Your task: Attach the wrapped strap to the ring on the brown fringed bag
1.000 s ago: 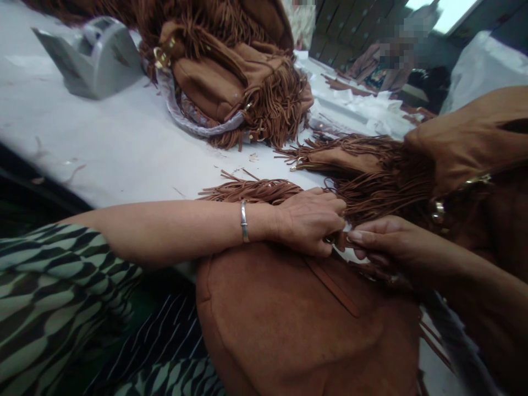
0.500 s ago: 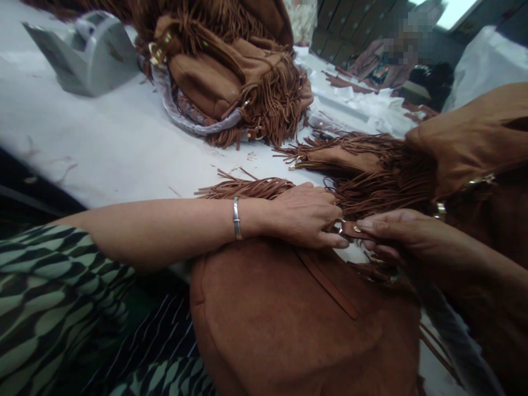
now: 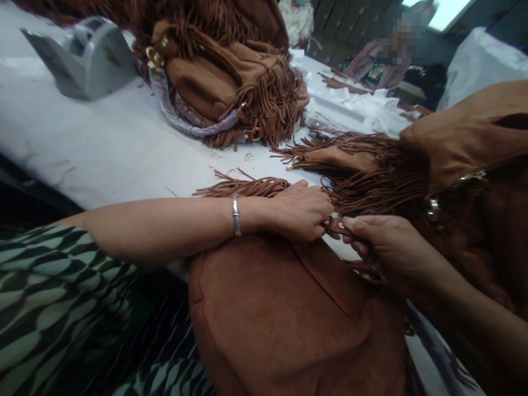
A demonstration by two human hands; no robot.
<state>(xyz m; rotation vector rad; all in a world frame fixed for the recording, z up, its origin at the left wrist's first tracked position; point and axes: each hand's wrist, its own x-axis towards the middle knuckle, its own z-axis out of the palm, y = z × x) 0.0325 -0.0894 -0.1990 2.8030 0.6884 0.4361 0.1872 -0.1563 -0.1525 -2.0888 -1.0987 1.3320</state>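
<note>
A brown suede bag (image 3: 280, 324) lies on my lap against the edge of the white table (image 3: 103, 148). My left hand (image 3: 303, 212), with a silver bangle on the wrist, rests on the bag's top and pinches a small brown strap tab (image 3: 334, 225). My right hand (image 3: 383, 247) grips the same tab from the right, thumb on top. The strap's narrow band runs diagonally across the bag. Fringe (image 3: 371, 187) of another brown bag (image 3: 466, 137) lies just behind both hands.
A heap of fringed brown bags (image 3: 231, 77) with a wrapped handle sits at the back middle. A grey tape dispenser (image 3: 82, 55) stands at the far left. Loose fringe pieces (image 3: 243, 187) lie by my left wrist. A person sits in the far background.
Both hands have shifted slightly left along the strap tab. My right hand has turned so its thumb presses on the tab. The bags have stayed put.
</note>
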